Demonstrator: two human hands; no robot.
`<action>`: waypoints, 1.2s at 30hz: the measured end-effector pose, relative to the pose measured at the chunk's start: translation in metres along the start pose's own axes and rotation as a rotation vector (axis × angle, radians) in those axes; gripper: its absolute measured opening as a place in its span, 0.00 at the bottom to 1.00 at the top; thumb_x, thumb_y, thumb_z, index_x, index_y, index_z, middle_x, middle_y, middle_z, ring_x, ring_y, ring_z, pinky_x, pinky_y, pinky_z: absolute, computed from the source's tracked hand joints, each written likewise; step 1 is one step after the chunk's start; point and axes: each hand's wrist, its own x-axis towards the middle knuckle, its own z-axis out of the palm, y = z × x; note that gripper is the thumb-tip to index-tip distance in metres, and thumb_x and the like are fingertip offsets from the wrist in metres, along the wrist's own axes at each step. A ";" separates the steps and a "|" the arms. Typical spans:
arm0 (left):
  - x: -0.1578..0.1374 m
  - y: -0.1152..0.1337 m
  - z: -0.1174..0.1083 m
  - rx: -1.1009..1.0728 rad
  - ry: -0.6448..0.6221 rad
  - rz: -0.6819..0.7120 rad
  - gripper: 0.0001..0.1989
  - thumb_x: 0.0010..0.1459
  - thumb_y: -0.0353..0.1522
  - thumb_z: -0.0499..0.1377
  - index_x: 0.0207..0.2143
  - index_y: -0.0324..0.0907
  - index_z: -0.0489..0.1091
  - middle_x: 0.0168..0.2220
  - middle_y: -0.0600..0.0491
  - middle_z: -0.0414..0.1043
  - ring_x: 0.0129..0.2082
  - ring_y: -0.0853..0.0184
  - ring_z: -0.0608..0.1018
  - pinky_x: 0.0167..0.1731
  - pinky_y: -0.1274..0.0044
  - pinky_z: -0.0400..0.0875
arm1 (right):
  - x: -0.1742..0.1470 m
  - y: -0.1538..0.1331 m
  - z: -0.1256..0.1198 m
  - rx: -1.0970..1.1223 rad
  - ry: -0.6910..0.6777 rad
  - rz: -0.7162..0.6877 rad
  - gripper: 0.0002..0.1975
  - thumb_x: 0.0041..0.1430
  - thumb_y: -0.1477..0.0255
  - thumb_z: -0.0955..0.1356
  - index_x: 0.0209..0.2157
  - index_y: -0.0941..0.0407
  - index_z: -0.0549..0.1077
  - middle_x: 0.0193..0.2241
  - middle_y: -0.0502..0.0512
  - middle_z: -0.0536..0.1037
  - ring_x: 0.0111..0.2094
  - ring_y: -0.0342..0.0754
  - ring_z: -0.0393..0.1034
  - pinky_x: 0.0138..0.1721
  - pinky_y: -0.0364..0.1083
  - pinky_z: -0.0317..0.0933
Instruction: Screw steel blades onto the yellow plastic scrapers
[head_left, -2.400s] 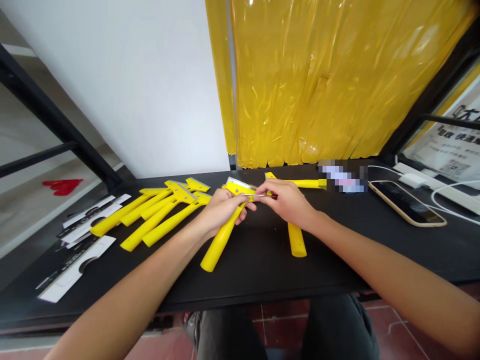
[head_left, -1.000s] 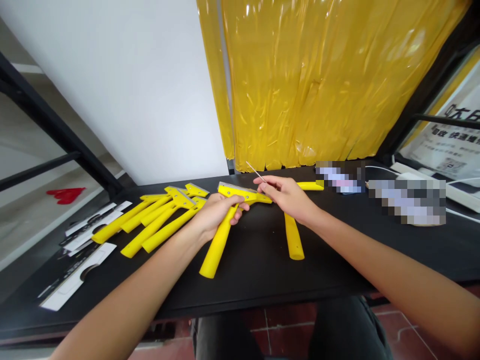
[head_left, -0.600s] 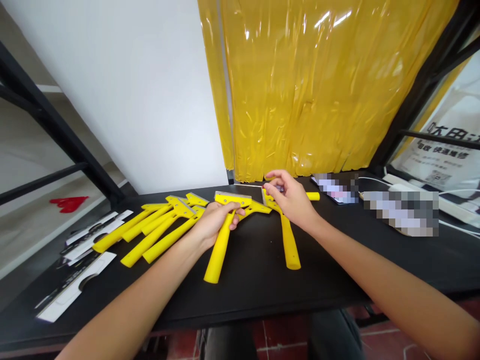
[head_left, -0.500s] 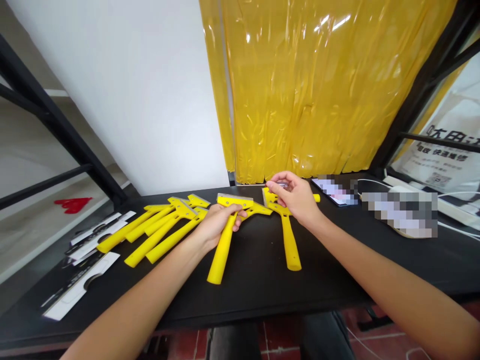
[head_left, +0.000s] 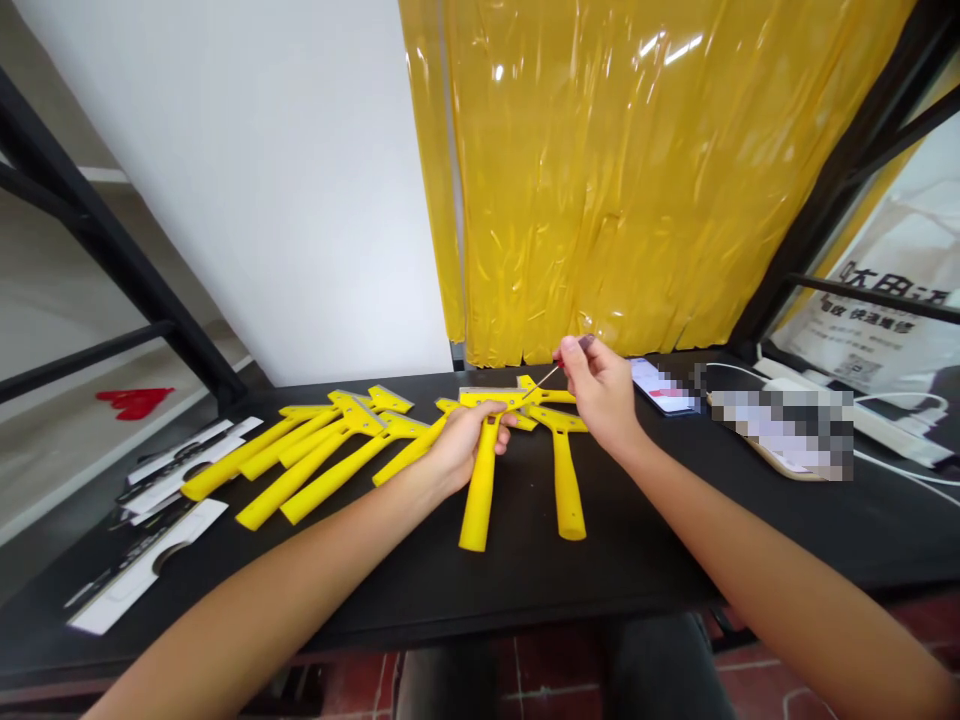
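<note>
My left hand (head_left: 466, 440) is closed around the neck of a yellow scraper (head_left: 477, 500), its head up and its handle toward me. My right hand (head_left: 604, 390) pinches a thin screwdriver (head_left: 544, 381), whose shaft slants down to the right side of that scraper's head. The fingers hide part of the screwdriver's handle. Just right of the held scraper lies another yellow scraper (head_left: 568, 485) on the black table. More yellow scrapers lie behind the left hand and in a group (head_left: 330, 470) to its left, heads pointing away from me.
White-and-black cardboard sleeves (head_left: 150, 570) lie at the table's left. On the right are a phone (head_left: 660, 385), a blurred-out object (head_left: 780, 435) and a white power strip (head_left: 885, 410) with cables. Yellow plastic sheeting (head_left: 600, 180) hangs behind the black table (head_left: 517, 580).
The scraper in my left hand has shifted right and stands more upright. My right hand has risen slightly, and the screwdriver's shaft now shows, its tip at the held scraper's head.
</note>
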 end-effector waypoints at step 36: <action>-0.018 -0.021 -0.004 0.264 -0.045 0.024 0.13 0.56 0.34 0.60 0.23 0.35 0.73 0.16 0.51 0.67 0.15 0.71 0.68 0.19 0.79 0.59 | -0.009 -0.008 -0.005 -0.271 -0.312 -0.231 0.12 0.66 0.61 0.66 0.47 0.51 0.68 0.25 0.47 0.69 0.22 0.44 0.61 0.26 0.46 0.56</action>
